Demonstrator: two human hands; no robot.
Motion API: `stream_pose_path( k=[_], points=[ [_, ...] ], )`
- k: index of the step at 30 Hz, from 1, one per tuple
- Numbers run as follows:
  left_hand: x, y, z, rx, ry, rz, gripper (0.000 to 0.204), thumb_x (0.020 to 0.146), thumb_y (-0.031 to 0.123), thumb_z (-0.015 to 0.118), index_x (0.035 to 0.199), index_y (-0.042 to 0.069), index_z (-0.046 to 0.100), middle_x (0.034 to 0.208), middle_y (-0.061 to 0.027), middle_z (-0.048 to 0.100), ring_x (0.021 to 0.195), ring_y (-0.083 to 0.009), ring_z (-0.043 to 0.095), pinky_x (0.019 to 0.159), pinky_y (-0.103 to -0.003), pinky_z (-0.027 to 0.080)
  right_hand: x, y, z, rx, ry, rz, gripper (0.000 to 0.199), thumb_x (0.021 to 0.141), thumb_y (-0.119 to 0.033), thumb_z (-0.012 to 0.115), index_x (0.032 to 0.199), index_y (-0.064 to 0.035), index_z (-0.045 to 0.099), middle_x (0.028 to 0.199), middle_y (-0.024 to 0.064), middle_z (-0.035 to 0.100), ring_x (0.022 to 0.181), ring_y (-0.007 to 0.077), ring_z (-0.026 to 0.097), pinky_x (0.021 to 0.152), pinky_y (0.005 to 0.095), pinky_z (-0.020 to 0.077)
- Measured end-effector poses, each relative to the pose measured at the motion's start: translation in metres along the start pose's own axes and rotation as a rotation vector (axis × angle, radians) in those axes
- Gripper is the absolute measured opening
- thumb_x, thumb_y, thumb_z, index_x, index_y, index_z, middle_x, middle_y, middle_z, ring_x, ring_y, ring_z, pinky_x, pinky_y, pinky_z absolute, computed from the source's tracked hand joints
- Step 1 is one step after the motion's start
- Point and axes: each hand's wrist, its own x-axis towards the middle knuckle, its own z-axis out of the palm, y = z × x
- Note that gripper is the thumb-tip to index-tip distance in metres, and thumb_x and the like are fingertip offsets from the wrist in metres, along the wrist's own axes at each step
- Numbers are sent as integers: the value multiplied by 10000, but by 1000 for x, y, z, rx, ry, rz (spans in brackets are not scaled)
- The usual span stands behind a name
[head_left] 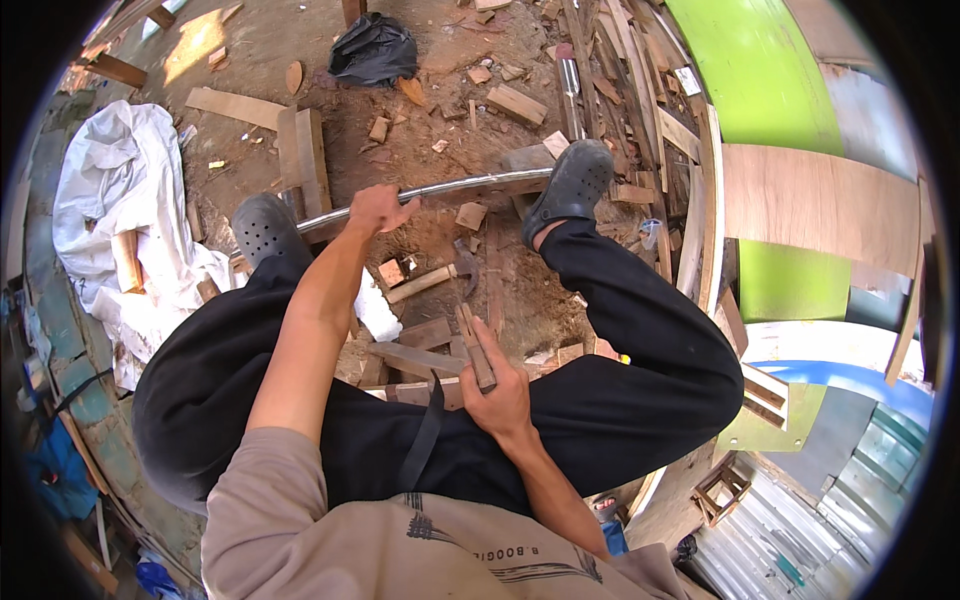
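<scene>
A long, narrow bar with a shiny metal edge [455, 187] stretches between my two dark clogs. My left hand [380, 207] is closed over it, left of its middle. Near my lap, my right hand [498, 402] grips a short, slim piece of wood [477, 352] that points forward; I cannot tell whether it is one piece or two. Between my legs lies a hammer [422, 284] with a pale wooden handle and a dark head. Wood offcuts [428, 333] are scattered around it, beside a white block [377, 310].
A white cloth sheet [120, 200] lies crumpled at the left. A black plastic bag [372, 50] sits on the dirt ahead. Long boards [712, 200] and green panels [765, 70] line the right side. Corrugated metal sheets [800, 540] are at the lower right, near a small wooden stool [722, 492].
</scene>
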Motion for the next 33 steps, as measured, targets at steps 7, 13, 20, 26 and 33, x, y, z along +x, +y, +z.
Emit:
stream_pose_path(
  k=[7,13,20,26,33],
  points=[
    [3,1,-2,12,-33,-26,744,832,677,498,868,-32,721,899,-252,707,914,-406,687,832,-484,534,-6,4,0,18,-1,-8,616,834,-39,611,1438,-40,493,813,252,690,719,328,725,643,367,549],
    [5,0,0,30,-35,-11,751,835,678,495,973,-28,709,920,-255,705,927,-411,683,836,-491,528,-3,1,1,13,-12,28,607,837,-37,606,1435,-46,499,852,244,703,749,306,731,681,353,554],
    [5,1,-1,8,-9,-26,724,834,654,509,978,-27,712,927,-257,705,939,-406,682,849,-486,521,0,5,6,-3,-31,0,618,829,-31,600,1438,-40,493,866,245,705,734,326,731,680,346,554],
    [4,2,-2,34,-25,-31,700,828,627,535,970,-36,712,932,-262,705,931,-406,683,838,-483,523,-4,9,7,42,21,-70,633,823,-36,604,1444,-34,482,828,246,687,708,316,724,657,362,544],
    [3,7,-8,13,-19,-36,687,822,617,550,991,-30,707,926,-270,701,931,-405,684,842,-482,525,32,3,13,70,-97,194,622,823,-36,587,1438,-41,491,983,235,719,813,308,738,743,335,553]
  ],
)
